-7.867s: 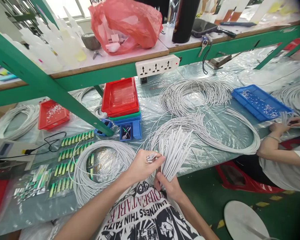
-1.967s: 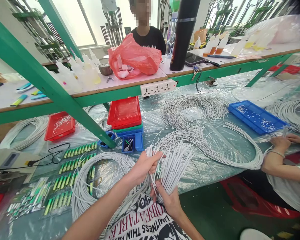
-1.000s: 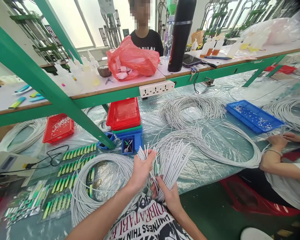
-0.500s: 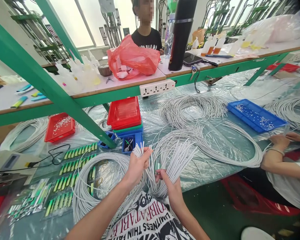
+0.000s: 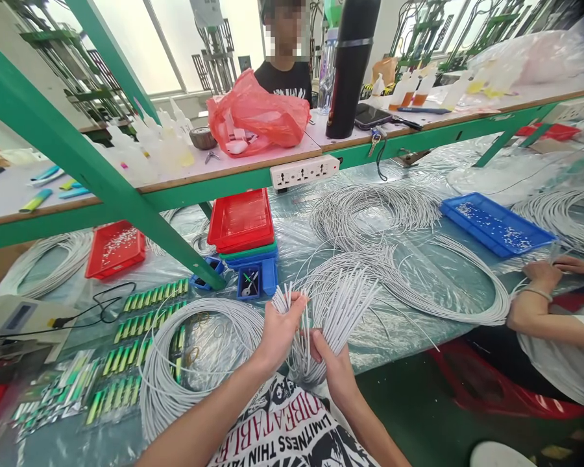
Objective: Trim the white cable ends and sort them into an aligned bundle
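Item: my left hand (image 5: 278,329) clasps a small tuft of cable ends (image 5: 286,299); my right hand (image 5: 331,362), just beside, seemingly grips the larger fanned bundle (image 5: 343,305).

head cam | worn | faces forward-down | close over bench (image 5: 418,337) | single view

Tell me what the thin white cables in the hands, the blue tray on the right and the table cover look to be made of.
The thin white cables in the left hand and right hand look plastic-sheathed: matte, smooth, springy curves. The shallow blue tray looks like moulded plastic, with a uniform colour and soft sheen. The clear table cover seems thin plastic film: wrinkled, glossy, see-through.
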`<state>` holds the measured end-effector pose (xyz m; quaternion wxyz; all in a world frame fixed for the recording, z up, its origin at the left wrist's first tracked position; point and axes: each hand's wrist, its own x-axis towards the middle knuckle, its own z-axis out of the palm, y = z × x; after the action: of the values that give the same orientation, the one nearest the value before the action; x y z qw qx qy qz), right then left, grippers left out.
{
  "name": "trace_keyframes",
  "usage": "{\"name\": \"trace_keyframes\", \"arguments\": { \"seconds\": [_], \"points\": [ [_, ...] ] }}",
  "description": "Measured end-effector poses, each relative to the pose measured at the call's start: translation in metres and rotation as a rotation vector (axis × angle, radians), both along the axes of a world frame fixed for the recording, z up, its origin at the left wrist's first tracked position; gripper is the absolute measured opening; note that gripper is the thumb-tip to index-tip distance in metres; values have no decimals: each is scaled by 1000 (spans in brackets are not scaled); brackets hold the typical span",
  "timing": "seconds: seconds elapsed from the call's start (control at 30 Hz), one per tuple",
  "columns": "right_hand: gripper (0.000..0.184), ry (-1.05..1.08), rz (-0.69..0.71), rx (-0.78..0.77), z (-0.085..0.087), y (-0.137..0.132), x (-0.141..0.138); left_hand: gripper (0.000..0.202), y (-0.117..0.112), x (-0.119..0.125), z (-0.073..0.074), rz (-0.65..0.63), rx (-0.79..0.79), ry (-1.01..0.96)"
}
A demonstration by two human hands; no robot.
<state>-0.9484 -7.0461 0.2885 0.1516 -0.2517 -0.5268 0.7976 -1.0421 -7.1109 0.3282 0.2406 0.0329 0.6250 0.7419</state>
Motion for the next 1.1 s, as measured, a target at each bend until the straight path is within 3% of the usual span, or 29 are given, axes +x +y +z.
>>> {"name": "trace_keyframes", "arguments": {
  "seconds": [0.27,0.47,0.7,1.1],
  "points": [
    [41,-18,34,-36,-4,2,-1,36,1,5,-3,42,-39,-18],
    [42,-22,-8,4,-8,3,-3,39,1,8,-8,-15,-45,-93],
    [37,-13,53,61,-17,3,0,28,1,8,-9,-54,-130,75],
    [41,-35,49,41,-11,-3,0,49,0,11,-11,-63,-195,52]
  ]
}}
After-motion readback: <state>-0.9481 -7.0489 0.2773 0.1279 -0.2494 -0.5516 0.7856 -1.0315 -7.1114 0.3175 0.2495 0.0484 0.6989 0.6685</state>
